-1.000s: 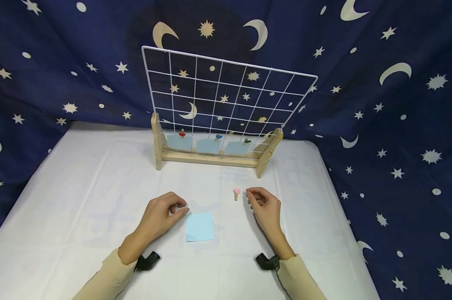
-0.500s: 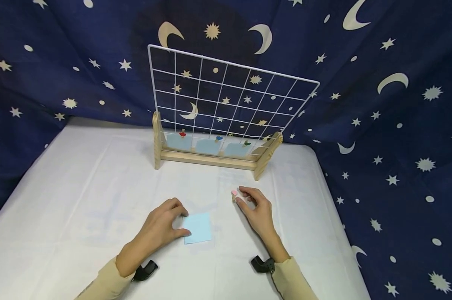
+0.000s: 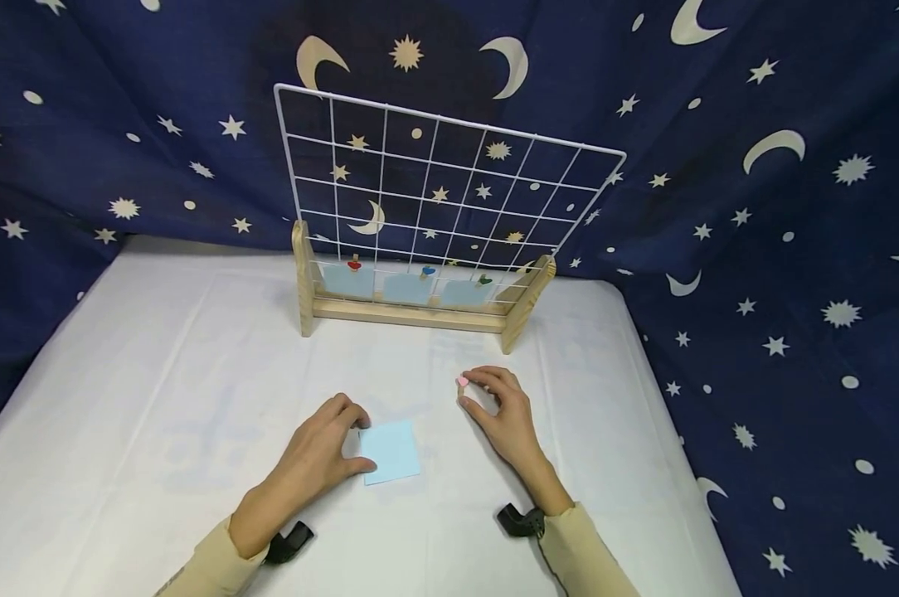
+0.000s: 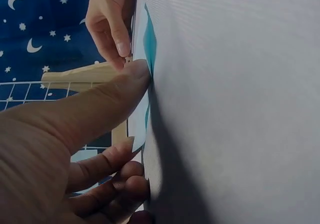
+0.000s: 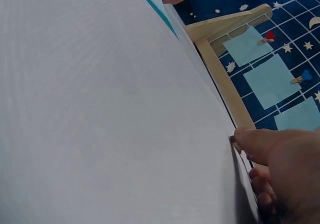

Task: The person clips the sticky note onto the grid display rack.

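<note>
A light blue sticky note [image 3: 393,453] lies on the white-covered table, its edge bowed up slightly in the left wrist view. My left hand [image 3: 317,448] pinches it by its left side, thumb [image 4: 137,69] at the near edge and forefinger [image 4: 125,151] at the far corner. To the right is a small wooden clothespin with a pink heart [image 3: 462,382]. My right hand [image 3: 507,417] has thumb and forefinger around this clothespin, gripping it at its two ends. In the right wrist view the thumb [image 5: 255,143] hides most of it.
Behind the hands stands a white wire grid [image 3: 449,191] in a wooden stand [image 3: 408,315]. Three blue notes hang low on it, held by clothespins with a red heart [image 3: 354,264], a blue heart [image 3: 428,271] and a green heart [image 3: 483,281]. A star-patterned dark cloth [image 3: 718,124] encloses the table.
My left hand has moved onto the note's left side, and the note has turned slightly. My right hand has moved left and taken hold of the pink-heart clothespin, which now stands a little turned.
</note>
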{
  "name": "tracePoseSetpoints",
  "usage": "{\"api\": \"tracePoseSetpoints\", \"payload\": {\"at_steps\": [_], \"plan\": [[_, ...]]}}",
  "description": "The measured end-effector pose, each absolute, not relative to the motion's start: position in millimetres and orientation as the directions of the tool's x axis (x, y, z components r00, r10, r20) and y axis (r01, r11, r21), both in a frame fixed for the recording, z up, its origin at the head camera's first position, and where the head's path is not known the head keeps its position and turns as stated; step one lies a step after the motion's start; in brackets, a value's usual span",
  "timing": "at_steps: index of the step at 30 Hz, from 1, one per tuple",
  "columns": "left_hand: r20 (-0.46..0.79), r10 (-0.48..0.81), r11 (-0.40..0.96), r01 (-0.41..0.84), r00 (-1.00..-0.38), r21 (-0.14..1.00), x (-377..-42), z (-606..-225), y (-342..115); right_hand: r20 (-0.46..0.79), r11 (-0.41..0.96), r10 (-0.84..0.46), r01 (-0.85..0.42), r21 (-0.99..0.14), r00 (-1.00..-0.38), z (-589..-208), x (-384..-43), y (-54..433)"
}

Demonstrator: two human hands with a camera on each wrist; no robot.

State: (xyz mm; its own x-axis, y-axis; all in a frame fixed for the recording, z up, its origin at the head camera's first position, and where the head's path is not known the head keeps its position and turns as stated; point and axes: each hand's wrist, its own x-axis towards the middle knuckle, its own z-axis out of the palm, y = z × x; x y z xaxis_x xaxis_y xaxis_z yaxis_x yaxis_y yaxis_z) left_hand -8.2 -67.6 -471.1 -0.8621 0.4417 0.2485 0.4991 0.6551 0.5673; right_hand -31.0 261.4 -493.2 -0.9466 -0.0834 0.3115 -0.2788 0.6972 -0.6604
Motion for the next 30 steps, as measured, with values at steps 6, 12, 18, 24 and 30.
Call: {"api": "tracePoseSetpoints", "payload": {"at_steps": [6,12,18,24,30], "plan": [[0.222,0.448,0.633,0.483,-0.866,0.605,-8,-471,-68,0.315,0.69,-0.06,-0.268,-0.672,-0.947,-494,-31,260],[0.212,0.48,0.568,0.486,-0.851,0.665,-9,-474,-67,0.295,0.68,-0.024,-0.232,-0.696,-0.955,-493,-29,259],[0.19,0.454,0.507,0.428,-0.87,0.748,-14,-478,-69,0.305,0.627,0.001,-0.237,-0.742,-0.952,-493,-29,258],[0.192,0.423,0.485,0.401,-0.885,0.777,-18,-481,-71,0.333,0.528,0.006,-0.28,-0.802,-0.943,-495,-31,259],[0.22,0.42,0.461,0.417,-0.88,0.783,-18,-483,-71,0.32,0.316,-0.01,-0.306,-0.898,-0.947,-496,-31,263]]}}
